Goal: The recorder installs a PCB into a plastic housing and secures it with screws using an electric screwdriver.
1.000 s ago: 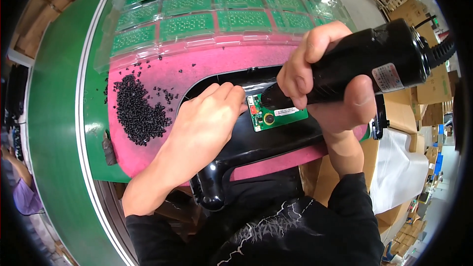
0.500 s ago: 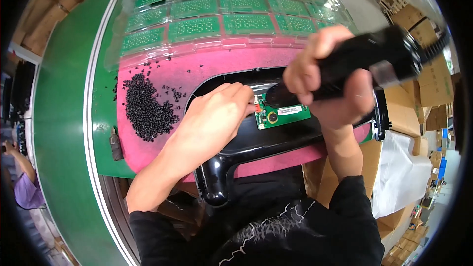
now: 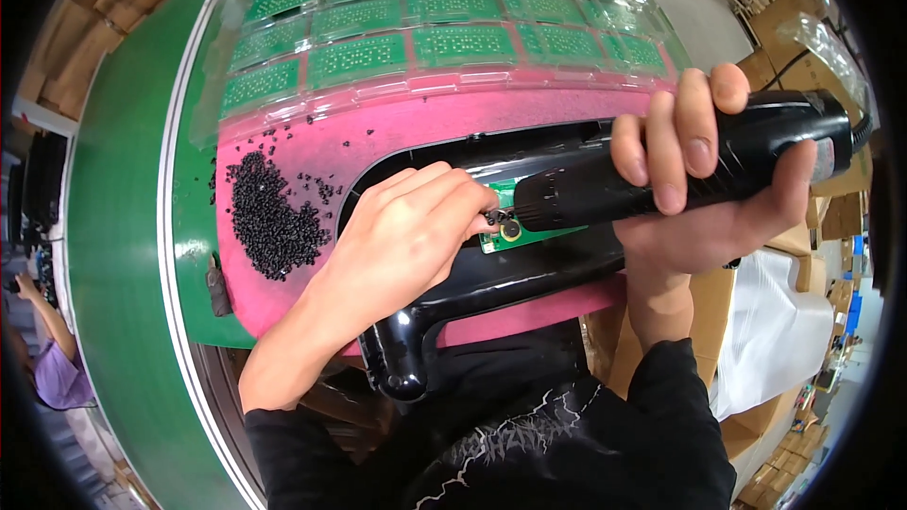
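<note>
Head view: my left hand [image 3: 406,222] reaches in over the black plastic housing [image 3: 501,274], thumb and fingertips pinched on a few tiny black screws [image 3: 493,217] at the edge of the green circuit board [image 3: 493,244]. That board sits within the housing, partly covered by my fingers and by the black electric screwdriver [image 3: 567,198], whose broad nose points left, close to my left fingertips; I can't make out its bit. My right hand [image 3: 699,189] is wrapped around the screwdriver's body, thumb on the near side, fingers over the top. Under the housing lies a pink mat [image 3: 425,123] on the green table [image 3: 194,293]. Left of the housing, a pile of loose screws [image 3: 274,227] spreads over the mat. Beyond the mat's far part stand clear plastic trays [image 3: 416,76] of green boards [image 3: 463,45].
</note>
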Tool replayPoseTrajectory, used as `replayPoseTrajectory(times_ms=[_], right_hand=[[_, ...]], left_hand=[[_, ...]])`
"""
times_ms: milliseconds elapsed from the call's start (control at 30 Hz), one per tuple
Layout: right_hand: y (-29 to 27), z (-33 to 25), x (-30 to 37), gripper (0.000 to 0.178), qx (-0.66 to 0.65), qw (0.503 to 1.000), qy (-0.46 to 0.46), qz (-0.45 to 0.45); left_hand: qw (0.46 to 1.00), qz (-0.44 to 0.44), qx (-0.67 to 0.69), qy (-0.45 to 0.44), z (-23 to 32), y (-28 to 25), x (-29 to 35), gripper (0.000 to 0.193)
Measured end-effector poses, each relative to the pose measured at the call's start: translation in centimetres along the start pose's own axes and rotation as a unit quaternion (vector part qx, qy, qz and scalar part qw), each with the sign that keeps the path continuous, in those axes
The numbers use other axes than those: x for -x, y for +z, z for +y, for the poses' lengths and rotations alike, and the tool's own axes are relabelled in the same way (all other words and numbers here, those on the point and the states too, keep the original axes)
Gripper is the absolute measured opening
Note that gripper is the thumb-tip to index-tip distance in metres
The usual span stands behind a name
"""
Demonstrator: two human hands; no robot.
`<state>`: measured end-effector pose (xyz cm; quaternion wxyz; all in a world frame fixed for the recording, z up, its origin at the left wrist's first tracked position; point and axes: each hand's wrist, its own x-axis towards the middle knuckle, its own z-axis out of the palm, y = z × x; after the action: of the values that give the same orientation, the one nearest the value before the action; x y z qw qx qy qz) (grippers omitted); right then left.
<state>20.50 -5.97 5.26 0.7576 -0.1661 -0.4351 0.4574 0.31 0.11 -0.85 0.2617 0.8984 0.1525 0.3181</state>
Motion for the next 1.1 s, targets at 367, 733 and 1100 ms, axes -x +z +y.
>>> replayPoseTrajectory(times_ms=[367, 733, 1100], right_hand=[[-0.3, 0.5, 1.0, 0.058, 0.012, 1.000, 0.014, -0.007], [-0.5, 0.7, 1.0, 0.060, 0.031, 0.995, 0.077, -0.062], [1.0, 0.0, 1.1, 0.061, 0.172, 0.961, 0.203, -0.071]], left_hand=[[0.998, 0.027, -0.057, 0.013, 0.2, 0.1, -0.1, 0.021], [0.991, 0.109, 0.018, -0.069, 0.4, -0.3, -0.4, 0.011], [0.993, -0.010, 0.026, -0.117, 0.5, -0.1, -0.1, 0.011]])
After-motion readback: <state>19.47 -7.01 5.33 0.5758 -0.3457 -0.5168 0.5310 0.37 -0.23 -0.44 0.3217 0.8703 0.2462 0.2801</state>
